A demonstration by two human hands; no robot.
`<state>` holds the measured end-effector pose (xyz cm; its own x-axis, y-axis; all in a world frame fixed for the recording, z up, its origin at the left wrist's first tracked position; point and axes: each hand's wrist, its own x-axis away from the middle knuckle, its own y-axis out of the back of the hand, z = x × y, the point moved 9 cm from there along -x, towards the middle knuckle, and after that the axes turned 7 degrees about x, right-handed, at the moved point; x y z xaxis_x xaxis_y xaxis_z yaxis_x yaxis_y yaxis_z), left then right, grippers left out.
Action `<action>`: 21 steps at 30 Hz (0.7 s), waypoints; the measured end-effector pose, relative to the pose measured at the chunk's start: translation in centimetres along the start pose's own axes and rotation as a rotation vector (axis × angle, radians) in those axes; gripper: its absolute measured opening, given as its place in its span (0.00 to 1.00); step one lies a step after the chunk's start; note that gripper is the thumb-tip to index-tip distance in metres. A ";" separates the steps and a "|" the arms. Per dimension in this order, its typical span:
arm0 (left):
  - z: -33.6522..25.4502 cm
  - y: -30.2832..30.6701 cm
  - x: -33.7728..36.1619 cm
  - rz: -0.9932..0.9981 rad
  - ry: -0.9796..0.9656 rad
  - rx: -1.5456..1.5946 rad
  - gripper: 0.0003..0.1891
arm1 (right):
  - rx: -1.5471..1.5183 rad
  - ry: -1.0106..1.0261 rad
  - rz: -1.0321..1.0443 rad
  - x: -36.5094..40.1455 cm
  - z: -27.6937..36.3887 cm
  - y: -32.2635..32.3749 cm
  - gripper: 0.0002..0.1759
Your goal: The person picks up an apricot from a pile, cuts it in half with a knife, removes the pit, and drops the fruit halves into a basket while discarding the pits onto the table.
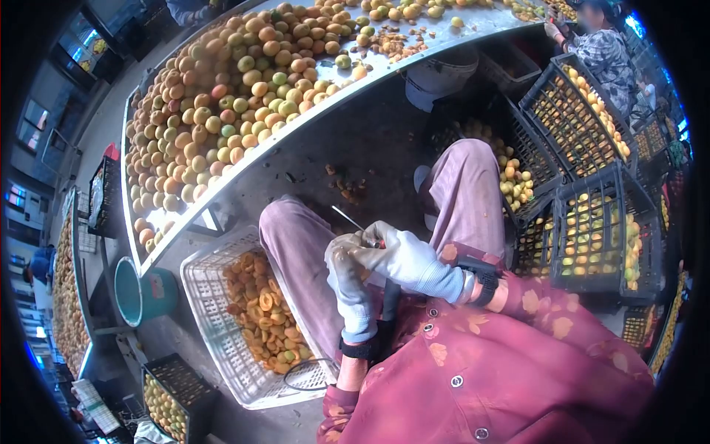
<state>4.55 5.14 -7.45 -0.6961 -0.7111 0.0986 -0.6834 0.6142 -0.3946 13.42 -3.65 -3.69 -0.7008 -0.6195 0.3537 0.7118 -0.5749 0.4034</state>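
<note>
My right hand (pixel 407 259), in a white glove with a blue cuff, is closed in front of my lap. A thin tool with a pale metal shaft (pixel 346 217) sticks out past its fingers toward the upper left. A bit of red shows at those fingers. Pressed against it is my left hand (pixel 346 268), in a soiled white glove, its fingers curled closed. Whatever the left fingers hold is hidden. Below and to the left of my knees, a white plastic basket (pixel 209 342) holds halved orange apricots (pixel 268 314).
A metal-topped table (pixel 319 72) in front carries a heap of whole apricots (pixel 222 96) and some pitted pieces. Black crates (pixel 603 229) of apricots stack at right. A teal bucket (pixel 140 292) stands at left. Another person (pixel 599 55) works at far right.
</note>
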 end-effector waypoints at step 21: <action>-12.5 23.2 0.6 -0.792 0.056 -1.612 0.25 | -0.384 0.072 -0.130 -1.4 -1.4 11.5 0.11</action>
<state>-14.49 23.31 -5.13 -0.1129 -0.9812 -0.1565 -0.3185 -0.1135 0.9411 22.64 -10.07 -0.73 -0.7907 -0.5564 0.2553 0.5928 -0.8001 0.0921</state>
